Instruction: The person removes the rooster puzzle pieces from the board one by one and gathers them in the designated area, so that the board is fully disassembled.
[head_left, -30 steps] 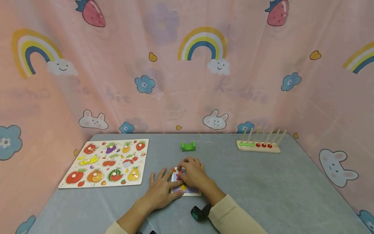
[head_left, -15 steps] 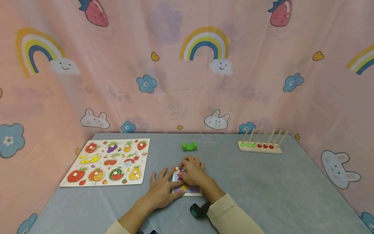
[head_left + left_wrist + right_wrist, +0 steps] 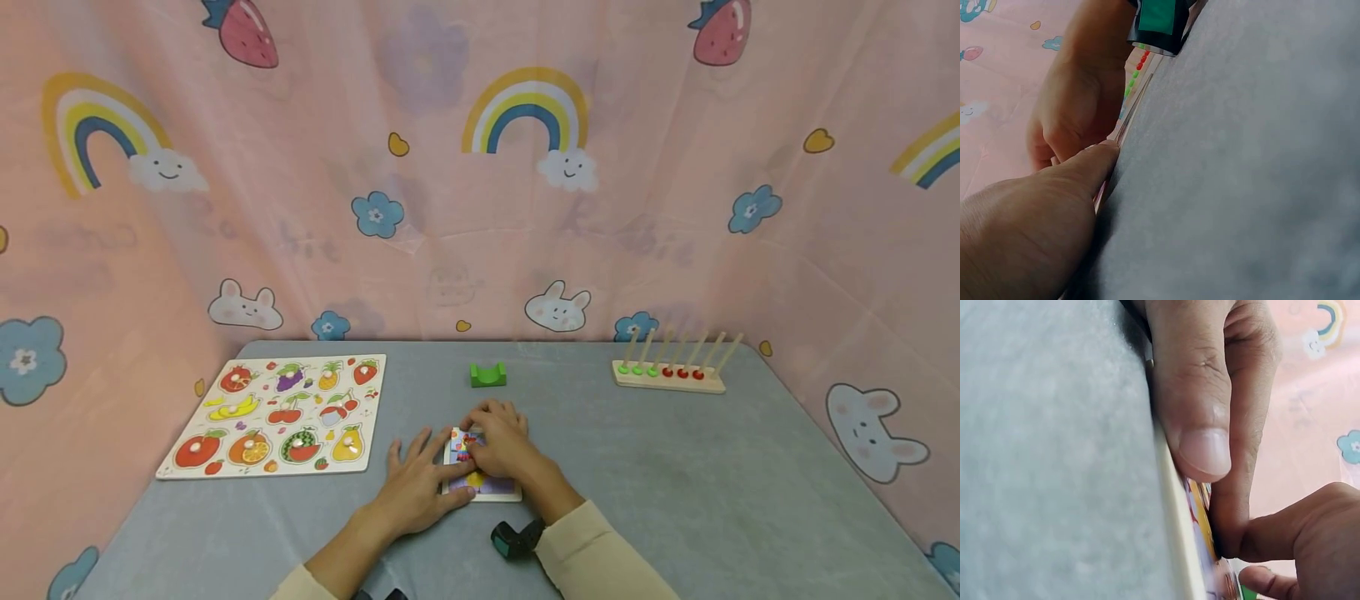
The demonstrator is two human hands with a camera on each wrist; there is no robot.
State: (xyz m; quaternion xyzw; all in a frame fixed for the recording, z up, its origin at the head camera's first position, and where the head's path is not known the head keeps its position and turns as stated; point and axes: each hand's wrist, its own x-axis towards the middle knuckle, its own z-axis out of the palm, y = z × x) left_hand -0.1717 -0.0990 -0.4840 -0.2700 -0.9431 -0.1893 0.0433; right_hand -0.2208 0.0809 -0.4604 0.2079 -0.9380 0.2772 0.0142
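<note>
A small picture puzzle board (image 3: 487, 490) with a cream rim lies flat on the table, close to the person. My left hand (image 3: 408, 492) rests at its left side with fingers spread, thumb and index finger lying over the board. My right hand (image 3: 504, 446) bends over the board's upper part, thumb and fingertips down on the picture. In the right wrist view the right thumb meets the board beside the left index fingertip, and the left thumb (image 3: 1204, 450) lies on the near rim. Whether the right fingers pinch a separate piece cannot be made out.
A fruit knob puzzle (image 3: 365, 450) lies on the left. A green block with a curved notch (image 3: 488, 377) stands behind the hands. At the back right sits a wooden peg stand (image 3: 667, 382) with green and red beads. A dark wrist device (image 3: 513, 542) is near the right sleeve.
The right thumb has shifted slightly, showing a little more of the red picture beneath it. The left hand stays in place on the board. The view has drifted slightly.
</note>
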